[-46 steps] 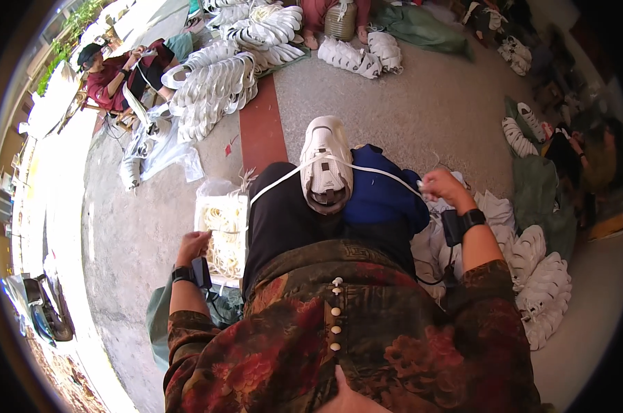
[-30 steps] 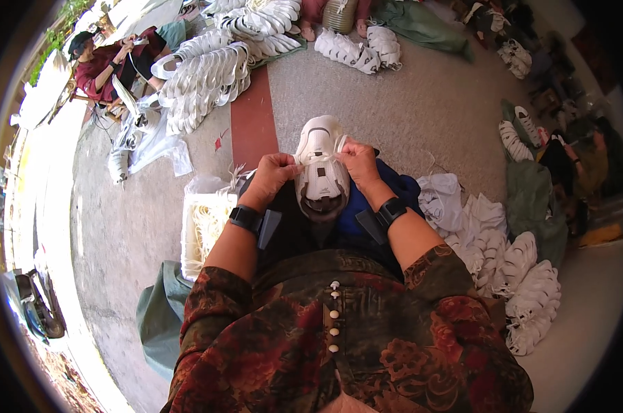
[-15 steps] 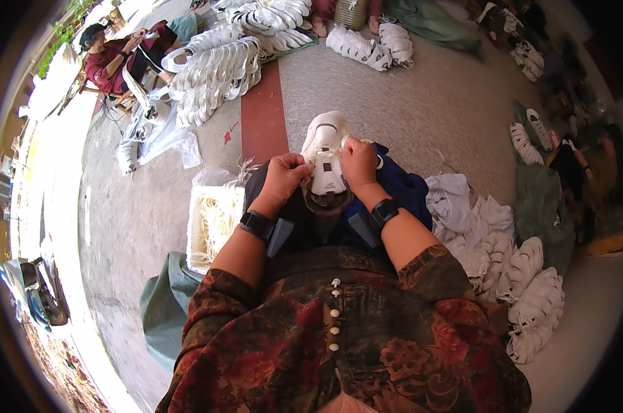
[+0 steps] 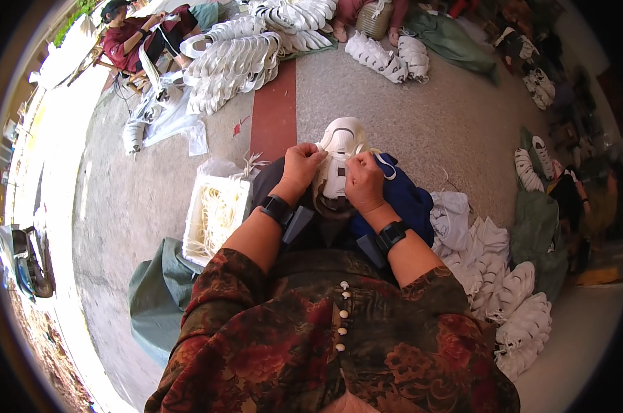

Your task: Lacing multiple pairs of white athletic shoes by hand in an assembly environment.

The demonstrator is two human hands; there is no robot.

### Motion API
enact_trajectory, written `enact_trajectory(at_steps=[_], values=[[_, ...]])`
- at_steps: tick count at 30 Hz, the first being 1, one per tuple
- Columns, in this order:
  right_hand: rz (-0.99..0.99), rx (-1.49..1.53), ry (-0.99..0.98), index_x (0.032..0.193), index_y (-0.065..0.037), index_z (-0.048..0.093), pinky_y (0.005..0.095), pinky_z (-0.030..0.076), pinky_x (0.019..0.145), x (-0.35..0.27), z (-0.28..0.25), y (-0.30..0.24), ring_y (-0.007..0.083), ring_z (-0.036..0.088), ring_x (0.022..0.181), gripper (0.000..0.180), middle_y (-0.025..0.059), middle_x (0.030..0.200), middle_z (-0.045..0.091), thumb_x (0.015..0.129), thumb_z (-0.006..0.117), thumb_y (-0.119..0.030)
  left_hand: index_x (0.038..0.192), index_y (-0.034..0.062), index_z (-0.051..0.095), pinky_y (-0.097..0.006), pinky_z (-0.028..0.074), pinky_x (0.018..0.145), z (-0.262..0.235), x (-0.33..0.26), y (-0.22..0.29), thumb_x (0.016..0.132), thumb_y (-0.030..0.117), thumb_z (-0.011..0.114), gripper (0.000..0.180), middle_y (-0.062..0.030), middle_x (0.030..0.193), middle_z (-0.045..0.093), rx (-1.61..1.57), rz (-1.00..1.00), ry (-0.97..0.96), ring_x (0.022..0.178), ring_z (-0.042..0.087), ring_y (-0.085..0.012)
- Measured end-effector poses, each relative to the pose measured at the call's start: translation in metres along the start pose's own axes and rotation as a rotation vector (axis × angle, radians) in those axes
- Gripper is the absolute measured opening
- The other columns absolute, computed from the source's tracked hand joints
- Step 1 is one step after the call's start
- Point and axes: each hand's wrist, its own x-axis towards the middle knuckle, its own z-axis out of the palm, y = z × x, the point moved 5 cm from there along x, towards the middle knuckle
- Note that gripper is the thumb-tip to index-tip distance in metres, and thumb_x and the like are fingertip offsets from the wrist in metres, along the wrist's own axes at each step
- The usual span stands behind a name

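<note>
A white sneaker (image 4: 342,140) rests on my lap, toe pointing away and its brown-lined opening towards me. My left hand (image 4: 300,167) pinches at the left edge of the lacing, where a white lace seems to lie between thumb and fingertips. Closed over the right side of the tongue, my right hand (image 4: 364,180) also pinches the lace. A loose length of white shoelace (image 4: 390,167) curves past that hand over dark blue cloth (image 4: 404,196). The exact lace ends in my fingertips are too small to make out.
A white box (image 4: 196,217) of pale laces stands at my left beside green cloth (image 4: 161,289). Strung white shoes (image 4: 521,330) and white cloth pieces (image 4: 452,210) lie at my right. Ahead are piled white shoe parts (image 4: 236,65), a seated person (image 4: 129,41) and more shoes (image 4: 377,58).
Both hands have shifted slightly upon the shoe. My right hand has moved from the shoe's right edge in over the tongue, and a lace loop now shows beside it. The view has turned slightly.
</note>
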Motion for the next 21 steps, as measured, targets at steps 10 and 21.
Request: enact_trajectory(at_steps=[10,21], values=[[-0.047,-0.021,-0.166,0.081,-0.009,0.063,0.0378,0.040,0.068,0.007,0.014,-0.004,0.0266,0.050,0.074,0.010,0.0087,0.076,0.051,0.072,0.063,-0.014,0.068,-0.0007,0.059,-0.030,0.045,0.053,0.009,-0.006,0.022,0.071,0.013,0.069,0.017,-0.0108,0.061,0.060,0.508,0.177,0.076,0.054,0.055,-0.0148],[0.012,-0.047,-0.154,0.078,-0.011,0.064,0.0373,0.037,0.069,0.007,0.022,0.003,0.0233,0.054,0.075,0.008,0.0058,0.071,0.055,0.073,0.063,-0.017,0.075,-0.0007,0.061,-0.038,0.048,0.067,0.018,-0.024,0.043,0.075,0.019,0.060,0.020,-0.0173,0.075,0.061,0.829,0.316,0.039,0.072,0.060,-0.0329]])
